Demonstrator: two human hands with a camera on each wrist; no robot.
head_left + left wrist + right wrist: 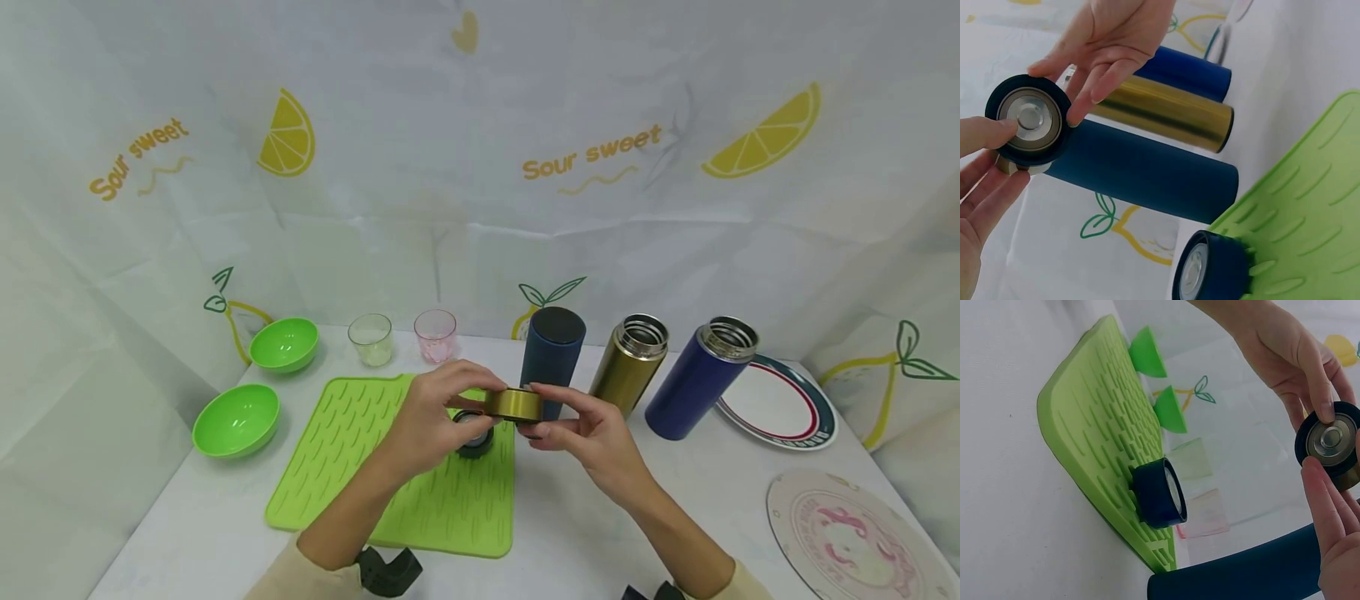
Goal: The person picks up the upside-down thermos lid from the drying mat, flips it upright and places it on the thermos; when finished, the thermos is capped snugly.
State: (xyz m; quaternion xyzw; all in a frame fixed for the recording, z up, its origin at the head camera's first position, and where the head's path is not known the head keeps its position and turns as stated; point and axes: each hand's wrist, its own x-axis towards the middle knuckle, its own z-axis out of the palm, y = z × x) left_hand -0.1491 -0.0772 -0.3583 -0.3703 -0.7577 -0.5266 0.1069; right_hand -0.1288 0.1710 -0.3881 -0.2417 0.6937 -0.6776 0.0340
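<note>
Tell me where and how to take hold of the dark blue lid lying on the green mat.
Grip the dark blue lid by its round side wall, coming from above with fingers on opposite sides. It seems to rest with its metal-lined inside up on the green mat, so the rim is free all round; both hands are busy with the gold lid.

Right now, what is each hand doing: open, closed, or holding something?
Left hand: pinching the gold lid at its edge with fingertips.
Right hand: pinching the same gold lid from the other side.
</note>
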